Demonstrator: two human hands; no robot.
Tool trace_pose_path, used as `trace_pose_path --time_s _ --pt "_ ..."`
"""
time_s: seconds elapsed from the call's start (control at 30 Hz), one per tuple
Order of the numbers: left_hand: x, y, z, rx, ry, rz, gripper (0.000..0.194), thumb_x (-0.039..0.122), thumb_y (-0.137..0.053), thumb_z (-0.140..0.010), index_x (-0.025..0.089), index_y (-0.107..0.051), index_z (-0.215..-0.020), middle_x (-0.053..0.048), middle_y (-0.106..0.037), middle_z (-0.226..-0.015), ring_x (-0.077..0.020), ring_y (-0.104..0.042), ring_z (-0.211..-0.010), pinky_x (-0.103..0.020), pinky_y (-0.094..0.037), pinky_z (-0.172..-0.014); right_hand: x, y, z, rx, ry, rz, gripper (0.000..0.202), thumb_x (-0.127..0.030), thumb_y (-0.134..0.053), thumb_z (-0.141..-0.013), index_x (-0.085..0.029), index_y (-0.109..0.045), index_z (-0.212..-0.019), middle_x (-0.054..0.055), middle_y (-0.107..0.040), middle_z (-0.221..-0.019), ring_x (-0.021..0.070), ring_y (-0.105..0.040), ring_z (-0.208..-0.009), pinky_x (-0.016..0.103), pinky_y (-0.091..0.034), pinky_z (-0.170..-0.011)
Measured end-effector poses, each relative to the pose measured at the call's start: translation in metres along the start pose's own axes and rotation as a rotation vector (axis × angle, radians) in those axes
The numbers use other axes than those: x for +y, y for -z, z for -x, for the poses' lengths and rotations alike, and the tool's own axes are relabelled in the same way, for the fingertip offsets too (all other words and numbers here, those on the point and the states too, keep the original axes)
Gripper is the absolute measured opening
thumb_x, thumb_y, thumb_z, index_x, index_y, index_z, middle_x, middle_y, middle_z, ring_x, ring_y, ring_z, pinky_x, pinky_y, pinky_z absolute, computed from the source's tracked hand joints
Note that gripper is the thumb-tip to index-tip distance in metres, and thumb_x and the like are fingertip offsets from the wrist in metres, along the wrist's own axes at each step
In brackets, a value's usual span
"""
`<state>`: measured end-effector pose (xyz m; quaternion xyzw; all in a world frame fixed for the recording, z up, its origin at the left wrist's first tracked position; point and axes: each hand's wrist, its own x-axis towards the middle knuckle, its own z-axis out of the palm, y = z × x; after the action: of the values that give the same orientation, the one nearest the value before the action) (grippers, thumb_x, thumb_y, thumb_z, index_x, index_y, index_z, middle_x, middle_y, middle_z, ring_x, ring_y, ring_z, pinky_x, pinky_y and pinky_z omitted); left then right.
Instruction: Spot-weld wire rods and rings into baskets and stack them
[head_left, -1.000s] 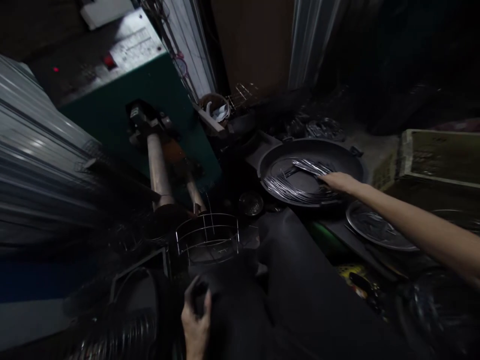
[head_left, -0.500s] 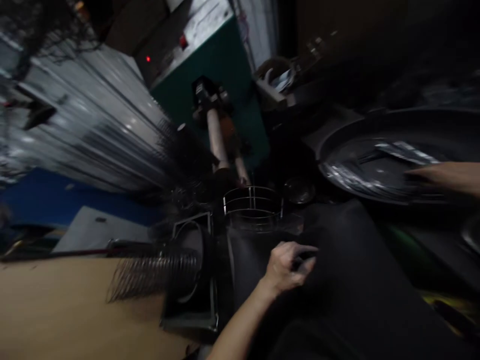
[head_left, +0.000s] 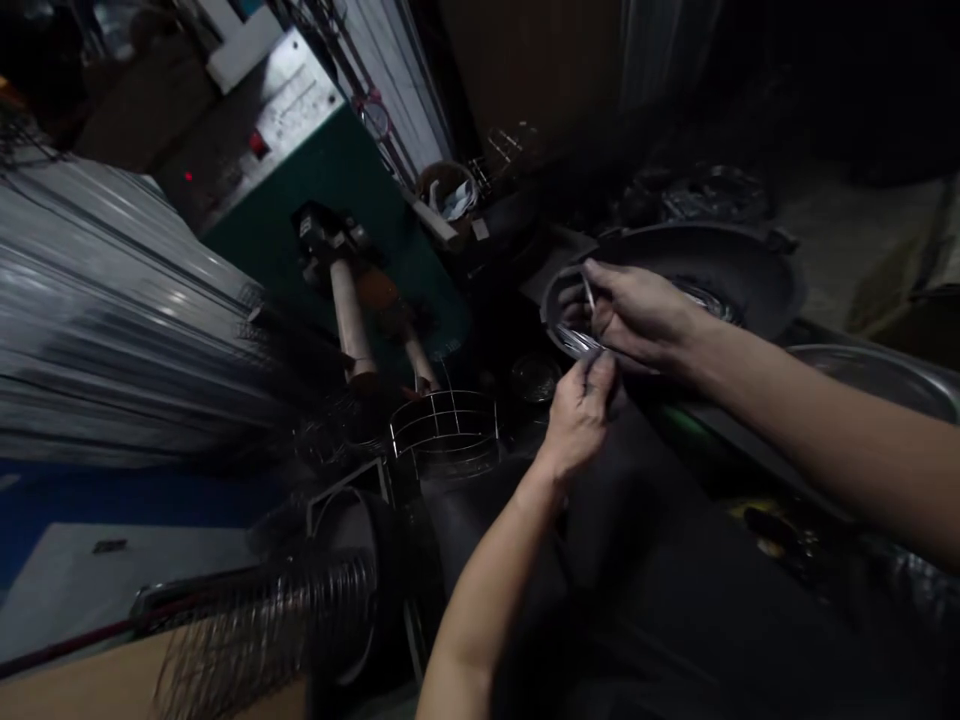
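My right hand (head_left: pixel 637 310) is closed on a thin metal piece (head_left: pixel 589 290) above the left side of a round dark basin (head_left: pixel 787 285). Just below it, my left hand (head_left: pixel 585 400) has its fingers pressed together near the same spot; what they hold, if anything, is too small and dark to name. Shiny thin metal pieces (head_left: pixel 576 340) lie in the basin behind the hands. To the left of my left hand stands a curved wire frame (head_left: pixel 446 425).
A green machine (head_left: pixel 382 215) with two rods stands at upper left. Wire rings (head_left: pixel 262 625) hang at lower left beside a tan board (head_left: pixel 120 680). A metal tray rim (head_left: pixel 900 360) is at right. A small basket (head_left: pixel 442 185) sits behind.
The view has shifted right. My right hand has left the basin's inside with a thin metal piece and come beside my left hand, which has moved up and closed its fingers.
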<state>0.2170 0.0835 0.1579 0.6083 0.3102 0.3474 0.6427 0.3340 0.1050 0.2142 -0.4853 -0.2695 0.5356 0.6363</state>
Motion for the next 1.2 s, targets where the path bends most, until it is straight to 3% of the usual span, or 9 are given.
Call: trace_pose_path --time_s 0.1,0.17,0.23,0.33,0.43,0.53,0.67,0.87,1.2 --pt "0.008 0.013 -0.006 0.098 0.060 0.320 0.043 0.060 -0.050 -0.084 0.017 -0.052 -0.081 0.010 -0.026 -0.047 -0.0036 -0.024 -0.037 -0.017 -0.025 -0.040 0.046 0.019 0.025 -0.087 0.027 0.460 0.022 -0.025 -0.047 -0.090 -0.016 -0.053 -0.070 0.004 -0.060 -0.073 0.0154 -0.054 -0.069 0.027 -0.046 -0.071" --pt "0.008 0.022 -0.013 0.141 0.125 0.458 0.038 0.055 -0.049 -0.087 0.017 -0.053 -0.084 0.011 -0.021 -0.046 -0.0029 -0.019 -0.035 -0.016 -0.019 -0.039 0.080 0.032 0.044 -0.241 0.041 0.681 0.018 -0.033 -0.054 -0.081 -0.018 -0.058 -0.072 0.007 -0.065 -0.081 0.0235 -0.059 -0.082 0.035 -0.046 -0.082" --pt "0.006 0.030 -0.015 0.157 0.173 0.499 0.034 0.048 -0.046 -0.091 0.015 -0.055 -0.092 0.010 -0.026 -0.046 -0.0029 -0.024 -0.035 -0.015 -0.023 -0.040 0.106 0.037 0.060 -0.334 0.069 0.752 0.022 -0.042 -0.054 -0.077 -0.021 -0.061 -0.078 0.008 -0.067 -0.089 0.0284 -0.060 -0.089 0.040 -0.045 -0.087" --pt "0.005 0.051 0.007 0.140 0.141 0.320 0.034 0.041 -0.044 -0.094 0.013 -0.056 -0.110 0.002 -0.053 -0.061 -0.0083 -0.053 -0.052 -0.022 -0.045 -0.056 0.121 0.029 0.067 -0.241 0.129 0.783 0.025 -0.046 -0.051 -0.074 -0.026 -0.062 -0.083 0.008 -0.067 -0.095 0.0296 -0.061 -0.092 0.042 -0.046 -0.087" --pt "0.010 0.096 0.065 0.160 -0.015 -0.169 0.041 0.038 -0.056 -0.088 0.021 -0.052 -0.125 -0.006 -0.066 -0.100 -0.0192 -0.063 -0.096 -0.036 -0.048 -0.089 0.114 0.010 0.051 -0.189 0.150 0.781 0.021 -0.046 -0.052 -0.075 -0.028 -0.062 -0.082 0.008 -0.066 -0.094 0.0278 -0.062 -0.092 0.040 -0.048 -0.084" --pt "0.014 0.163 0.115 0.403 -0.182 -0.603 0.071 0.035 -0.065 -0.080 0.028 -0.030 -0.141 -0.008 -0.057 -0.122 -0.0232 -0.054 -0.115 -0.045 -0.039 -0.103 0.096 -0.022 0.026 -0.219 0.126 0.741 0.016 -0.038 -0.055 -0.078 -0.025 -0.064 -0.078 0.008 -0.065 -0.084 0.0232 -0.062 -0.081 0.033 -0.050 -0.068" --pt "-0.008 0.233 0.104 0.401 -0.214 -0.874 0.101 0.031 -0.076 -0.063 0.023 -0.017 -0.143 -0.014 -0.046 -0.132 -0.0301 -0.044 -0.123 -0.052 -0.032 -0.105 0.085 -0.084 -0.013 -0.175 0.112 0.536 0.015 -0.024 -0.052 -0.087 -0.017 -0.065 -0.082 0.003 -0.055 -0.066 0.0088 -0.045 -0.049 0.018 -0.036 -0.042" --pt "-0.049 0.231 0.074 0.513 -0.370 -0.671 0.088 0.019 -0.061 -0.068 0.020 -0.010 -0.140 -0.003 -0.052 -0.096 -0.0181 -0.054 -0.090 -0.039 -0.045 -0.088 0.111 -0.151 -0.051 -0.228 -0.068 0.227 0.008 -0.018 -0.053 -0.087 -0.012 -0.059 -0.089 -0.004 -0.046 -0.059 0.0044 -0.035 -0.039 0.015 -0.025 -0.033" --pt "-0.057 0.239 0.082 0.558 -0.416 -0.567 0.091 0.019 -0.060 -0.065 0.020 -0.006 -0.138 -0.002 -0.052 -0.094 -0.0180 -0.053 -0.089 -0.040 -0.042 -0.092 0.126 -0.162 -0.051 -0.336 -0.124 0.198 0.016 -0.026 -0.067 -0.077 -0.016 -0.060 -0.088 -0.007 -0.041 -0.048 0.0053 -0.034 -0.037 0.015 -0.024 -0.032"
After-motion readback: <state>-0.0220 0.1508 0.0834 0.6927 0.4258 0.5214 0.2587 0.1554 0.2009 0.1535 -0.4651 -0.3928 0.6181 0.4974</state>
